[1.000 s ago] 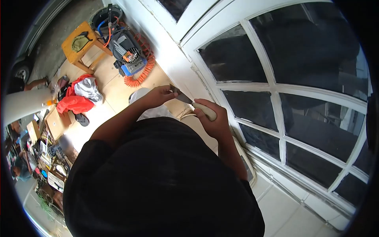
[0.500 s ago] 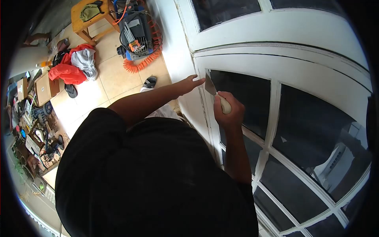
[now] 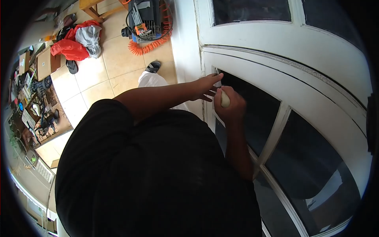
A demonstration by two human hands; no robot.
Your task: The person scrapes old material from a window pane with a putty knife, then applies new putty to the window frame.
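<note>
Item under inspection: a flat-bladed hand tool with a rounded, cream-coloured handle (image 3: 225, 98), lying at about two o'clock from the centre of the view, close against a white-painted frame (image 3: 244, 65) with dark glass panes (image 3: 258, 112).

Grip: the right hand (image 3: 232, 106) is clenching the handle, its fingers wrapping around it. The left hand (image 3: 204, 87) is grasping nothing that shows; its fingers are spreading at about one o'clock, beside the short visible part of the thin, pale grey blade (image 3: 218, 83). Whether those fingertips are touching the blade cannot be told.

Handling, as judged: the tool is probably light and easily borne by one hand. The handle appears hard and smooth, liable to turn in a damp palm; the blade looks stiff lengthwise but may flex under side pressure. Hold is best taken around the thick of the handle, with fingers kept off the blade's edges. The nearby glass is rated fragile; a slipping tip could mark or crack it.

Surroundings: a blue-and-black machine (image 3: 152, 14) is standing between eleven and twelve o'clock, with an orange coiled hose (image 3: 136, 50) curving beside it. Red cloth (image 3: 71, 49) and grey cloth (image 3: 89, 37) are lying together at ten o'clock on the tan tiled floor (image 3: 122, 61).
</note>
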